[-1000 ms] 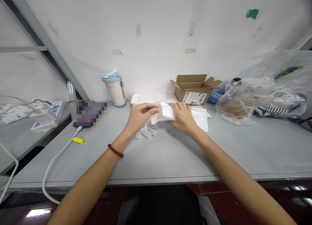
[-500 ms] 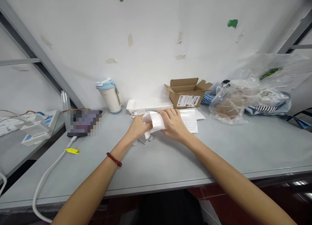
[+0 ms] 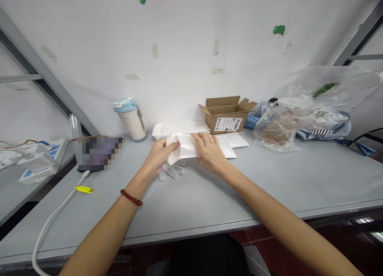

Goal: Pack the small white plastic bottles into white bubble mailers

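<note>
A white bubble mailer (image 3: 188, 146) is held between my two hands above the middle of the table. My left hand (image 3: 158, 154) is closed on its left end, thumb on top, where the mailer's mouth and flap stand partly apart. My right hand (image 3: 210, 150) grips the mailer's right part from above with bent fingers; its thumb is hidden. Just below the mailer, several small translucent plastic pieces (image 3: 171, 171) lie on the table near my left hand. Another white bubble mailer (image 3: 235, 139) lies flat behind my right hand.
An open cardboard box (image 3: 228, 118) stands by the wall, beside a stack of white mailers (image 3: 179, 127). Left are a cream tumbler (image 3: 131, 120), a phone (image 3: 100, 152) with a cable, and a power strip (image 3: 58, 152). A clear plastic bag (image 3: 278, 134) sits right on the grey table (image 3: 314, 180).
My left hand has drawn left and its thumb has come out of the mailer's mouth onto its edge. The mailer looks flatter, and the plastic pieces below show more. The view has shifted slightly.
</note>
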Tool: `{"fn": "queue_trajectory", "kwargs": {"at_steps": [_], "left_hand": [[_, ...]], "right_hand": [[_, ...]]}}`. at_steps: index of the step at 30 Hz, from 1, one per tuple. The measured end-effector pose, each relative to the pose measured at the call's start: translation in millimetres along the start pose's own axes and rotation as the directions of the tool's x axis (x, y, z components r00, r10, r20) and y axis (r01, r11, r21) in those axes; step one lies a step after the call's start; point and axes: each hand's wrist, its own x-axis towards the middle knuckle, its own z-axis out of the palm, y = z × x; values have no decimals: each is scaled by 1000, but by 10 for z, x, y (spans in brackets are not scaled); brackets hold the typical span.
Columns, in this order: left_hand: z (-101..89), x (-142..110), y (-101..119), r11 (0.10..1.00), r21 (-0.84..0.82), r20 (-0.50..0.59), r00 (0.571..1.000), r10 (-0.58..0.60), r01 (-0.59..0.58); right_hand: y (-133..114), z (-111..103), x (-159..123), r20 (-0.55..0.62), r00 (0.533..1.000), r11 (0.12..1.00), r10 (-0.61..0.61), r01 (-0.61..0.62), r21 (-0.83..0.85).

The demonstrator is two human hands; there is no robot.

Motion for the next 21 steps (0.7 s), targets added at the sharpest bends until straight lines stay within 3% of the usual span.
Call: {"fn": "queue_trajectory", "kwargs": {"at_steps": [4, 13, 15, 17, 21], "left_hand": [[-70, -7, 51, 993, -48, 1, 994, -106, 106], [-7, -38, 106, 979, -199, -7, 999, -31, 30], [4, -46, 107, 994, -104, 8, 999, 42, -41], [9, -59, 93, 984, 94, 30, 988, 149, -151], [64, -105, 44, 811, 422, 100, 910, 403, -406]], "right_hand": [[9, -3, 4, 9, 1000, 999, -1, 1, -41], [7, -8, -4, -9, 1000, 996, -30, 29, -84], [2, -14, -3, -39, 999, 996, -37, 34, -85], [-6, -25, -3, -77, 996, 995, -48, 41, -86], [-10, -82, -2, -118, 992, 992, -39, 25, -124]]}}
